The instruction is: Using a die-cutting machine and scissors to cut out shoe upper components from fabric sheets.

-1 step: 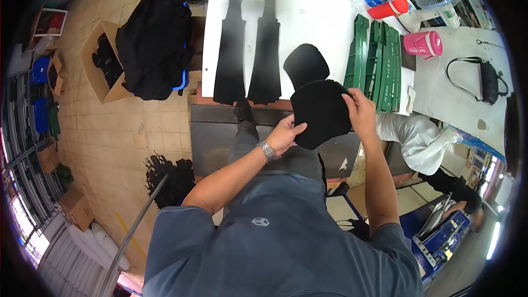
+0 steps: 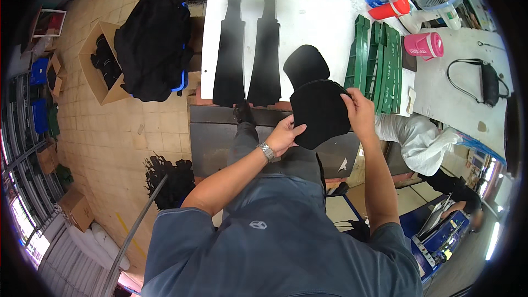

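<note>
Near the centre of the frame, the left hand and right hand grip a black panel by opposite edges. Two black strips lie on the table, upper centre.

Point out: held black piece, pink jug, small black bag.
held black piece point(image 2: 321, 114): head view, middle of its face
pink jug point(image 2: 423, 45): head view, side wall
small black bag point(image 2: 489, 83): head view, body
</note>
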`<action>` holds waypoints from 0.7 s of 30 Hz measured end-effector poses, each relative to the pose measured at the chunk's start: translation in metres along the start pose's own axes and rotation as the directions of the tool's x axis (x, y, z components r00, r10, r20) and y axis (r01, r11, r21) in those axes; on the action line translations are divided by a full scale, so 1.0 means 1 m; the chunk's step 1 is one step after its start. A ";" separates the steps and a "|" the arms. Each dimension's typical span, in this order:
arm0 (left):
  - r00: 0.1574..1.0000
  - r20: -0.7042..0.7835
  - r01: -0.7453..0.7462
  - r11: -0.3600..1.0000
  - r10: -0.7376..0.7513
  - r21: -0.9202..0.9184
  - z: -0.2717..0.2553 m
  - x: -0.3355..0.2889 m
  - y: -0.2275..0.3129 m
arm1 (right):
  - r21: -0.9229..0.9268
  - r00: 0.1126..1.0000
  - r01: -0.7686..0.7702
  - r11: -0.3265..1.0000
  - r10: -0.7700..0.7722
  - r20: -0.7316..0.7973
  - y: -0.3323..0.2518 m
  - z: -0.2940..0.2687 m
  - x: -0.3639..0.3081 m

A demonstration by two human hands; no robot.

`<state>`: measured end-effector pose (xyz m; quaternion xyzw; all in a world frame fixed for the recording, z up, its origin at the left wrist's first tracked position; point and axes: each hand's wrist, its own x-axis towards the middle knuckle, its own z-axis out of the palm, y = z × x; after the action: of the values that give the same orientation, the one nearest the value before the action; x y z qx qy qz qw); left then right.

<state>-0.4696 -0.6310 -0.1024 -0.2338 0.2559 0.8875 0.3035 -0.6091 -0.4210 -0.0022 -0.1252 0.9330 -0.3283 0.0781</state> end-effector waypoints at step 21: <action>0.628 -0.710 -0.358 0.929 0.318 0.099 -0.150 0.016 0.028 | 0.240 0.840 0.240 0.941 -0.325 0.435 0.000 0.253 0.182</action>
<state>-0.4610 -0.7330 -0.2168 -0.5153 0.3696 0.7732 0.0022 -0.7257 -0.6226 -0.2089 -0.3298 0.8247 -0.3774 0.2622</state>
